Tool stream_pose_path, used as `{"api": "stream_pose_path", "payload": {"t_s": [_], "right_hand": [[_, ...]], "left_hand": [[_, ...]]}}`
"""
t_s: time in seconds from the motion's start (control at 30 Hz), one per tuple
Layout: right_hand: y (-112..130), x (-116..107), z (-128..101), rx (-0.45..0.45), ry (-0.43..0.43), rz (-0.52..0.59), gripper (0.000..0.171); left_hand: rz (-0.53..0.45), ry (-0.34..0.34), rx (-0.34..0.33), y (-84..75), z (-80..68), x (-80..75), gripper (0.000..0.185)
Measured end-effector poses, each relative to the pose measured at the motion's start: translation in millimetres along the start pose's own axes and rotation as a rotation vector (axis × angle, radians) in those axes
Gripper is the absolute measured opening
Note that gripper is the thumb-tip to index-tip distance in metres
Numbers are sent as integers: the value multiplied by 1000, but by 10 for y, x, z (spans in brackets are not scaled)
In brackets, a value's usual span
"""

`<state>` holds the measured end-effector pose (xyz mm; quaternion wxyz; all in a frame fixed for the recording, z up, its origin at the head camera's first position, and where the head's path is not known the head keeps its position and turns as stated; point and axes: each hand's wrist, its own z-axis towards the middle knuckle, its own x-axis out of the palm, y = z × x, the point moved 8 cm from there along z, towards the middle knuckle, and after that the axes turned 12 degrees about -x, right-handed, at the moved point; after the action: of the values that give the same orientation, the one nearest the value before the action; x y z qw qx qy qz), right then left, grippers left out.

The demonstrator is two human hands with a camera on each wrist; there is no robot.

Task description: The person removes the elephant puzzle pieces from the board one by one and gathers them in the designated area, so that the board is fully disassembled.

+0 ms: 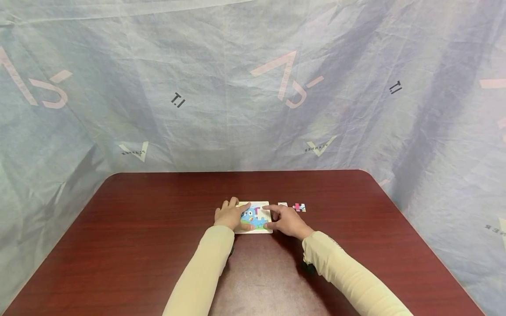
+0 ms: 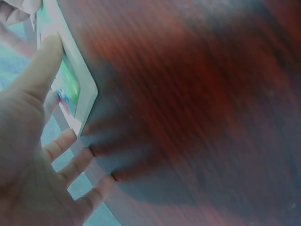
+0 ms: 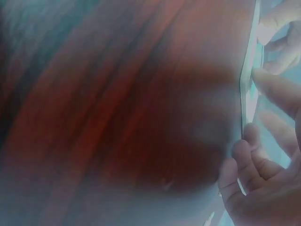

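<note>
Both hands on puzzle

Puzzle [image 1: 255,217] is lying mid-table [image 1: 158,245]. Left hand [image 1: 230,216], fingers spread, is resting on its left edge. Right hand [image 1: 287,220] is pressing its right side, forefinger extended. Loose pieces [image 1: 299,207] are lying just right.

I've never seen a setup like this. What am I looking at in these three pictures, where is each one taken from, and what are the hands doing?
There is no machine here: a person works with two bare hands and wears three cameras. The large picture comes from the head camera, looking down at a dark red table walled round by pale sheeting. The two blurry close-ups come from cameras on each wrist.

On the table lies a small puzzle board with a blue cartoon picture. The left hand rests on its left side, thumb on the board's edge. The right hand touches its right side, with a finger reaching onto the picture. Neither hand plainly lifts anything. To the right lie two loose puzzle pieces, untouched.
</note>
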<state>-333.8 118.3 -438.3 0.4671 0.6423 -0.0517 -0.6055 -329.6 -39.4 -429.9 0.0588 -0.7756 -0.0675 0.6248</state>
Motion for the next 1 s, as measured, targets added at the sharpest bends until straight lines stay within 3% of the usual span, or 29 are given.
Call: {"api": "stream_pose_path", "payload": {"t_s": [0.17, 0.4, 0.57, 0.83, 1.0], "right_hand": [[6, 32, 5, -15, 44, 0, 29], [59, 1, 27, -54, 1, 2, 25], [63, -25, 9, -68, -5, -51, 29], [79, -48, -40, -135, 26, -157, 21], [83, -61, -35, -105, 20, -161, 23]], "left_hand": [[-10, 1, 6, 16, 17, 16, 79], [-2, 5, 4, 16, 21, 15, 78], [-4, 2, 5, 13, 25, 18, 78], [-25, -18, 12, 15, 63, 52, 79], [-32, -17, 12, 22, 79, 65, 79]]}}
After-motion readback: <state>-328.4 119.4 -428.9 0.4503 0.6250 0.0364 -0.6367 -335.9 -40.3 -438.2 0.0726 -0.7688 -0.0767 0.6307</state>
